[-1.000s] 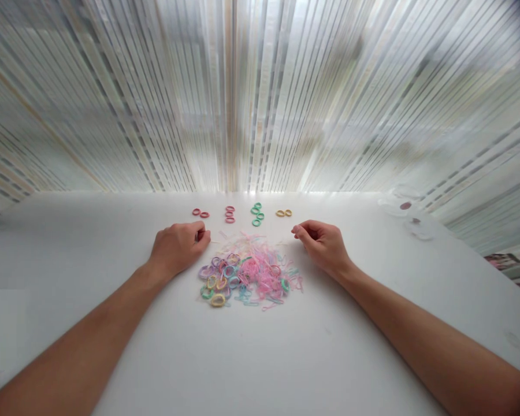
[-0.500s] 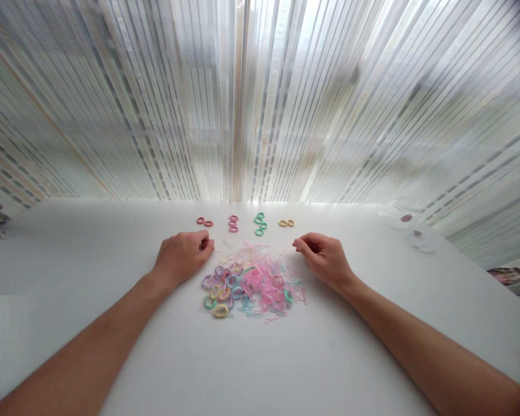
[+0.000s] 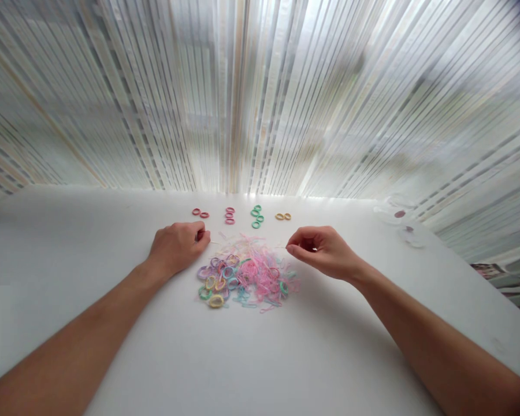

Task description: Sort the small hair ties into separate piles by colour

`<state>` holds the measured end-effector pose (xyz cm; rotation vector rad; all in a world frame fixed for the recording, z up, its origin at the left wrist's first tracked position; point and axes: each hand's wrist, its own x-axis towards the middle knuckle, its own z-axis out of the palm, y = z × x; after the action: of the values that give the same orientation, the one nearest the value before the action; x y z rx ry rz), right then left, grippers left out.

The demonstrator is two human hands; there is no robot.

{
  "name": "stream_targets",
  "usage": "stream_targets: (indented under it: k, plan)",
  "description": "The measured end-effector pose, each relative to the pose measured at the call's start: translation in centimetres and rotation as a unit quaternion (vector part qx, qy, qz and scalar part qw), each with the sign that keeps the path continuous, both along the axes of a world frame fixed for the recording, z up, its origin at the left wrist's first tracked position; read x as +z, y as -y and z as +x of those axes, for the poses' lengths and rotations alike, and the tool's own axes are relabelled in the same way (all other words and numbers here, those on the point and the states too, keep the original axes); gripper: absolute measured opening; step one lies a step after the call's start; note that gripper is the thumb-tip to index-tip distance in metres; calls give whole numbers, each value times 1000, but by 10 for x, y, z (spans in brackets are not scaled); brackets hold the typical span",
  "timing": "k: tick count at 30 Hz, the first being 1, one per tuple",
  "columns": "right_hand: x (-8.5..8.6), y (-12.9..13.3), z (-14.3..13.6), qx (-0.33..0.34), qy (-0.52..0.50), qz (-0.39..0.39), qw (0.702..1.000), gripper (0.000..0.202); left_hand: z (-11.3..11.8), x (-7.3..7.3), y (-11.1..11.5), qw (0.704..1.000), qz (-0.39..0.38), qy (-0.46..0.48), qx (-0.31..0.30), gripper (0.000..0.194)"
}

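A loose pile of pastel elastic bands [image 3: 260,271], mostly pink, lies on the white table [image 3: 242,358], with thicker fabric hair ties [image 3: 216,283] in purple, yellow, blue and green at its left side. My left hand [image 3: 177,245] rests closed at the pile's left edge, thumb against the curled fingers. At the upper right of the pile my right hand [image 3: 323,251] is closed in a pinch, its fingertips beside a thin pale strand [image 3: 281,247]. What either hand holds, if anything, is too small or hidden to make out.
Behind the pile lie two red hair ties [image 3: 200,214], three pink ones [image 3: 229,215], several green ones [image 3: 257,216] and two yellow ones [image 3: 283,216]. Clear plastic packaging [image 3: 405,222] lies at the back right. A striped string curtain [image 3: 242,104] hangs behind the table.
My right hand has shifted slightly left and turned, its thumb and forefinger now stretched further toward the pile. My left hand stays closed in its place. The whole view has tilted a little.
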<state>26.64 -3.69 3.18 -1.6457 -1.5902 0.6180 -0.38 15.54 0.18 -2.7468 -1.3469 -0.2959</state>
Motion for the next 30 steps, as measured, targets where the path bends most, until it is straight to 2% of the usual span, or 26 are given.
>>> stream_targets:
  k: [4, 8, 16, 30]
  plan:
    - [23, 10, -8, 113, 51, -88, 988, 9, 1, 0, 0, 1000, -4, -1, 4, 36]
    - [27, 13, -15, 179, 101, -110, 972, 21, 1, -1, -1, 1000, -2, -3, 5, 36]
    - [19, 11, -20, 214, 137, -95, 962, 29, 0, -2, -1, 1000, 10, 1, -1, 34]
    - [19, 11, -26, 217, 174, -101, 955, 34, -1, 0, 2, 1000, 2, -3, -4, 38]
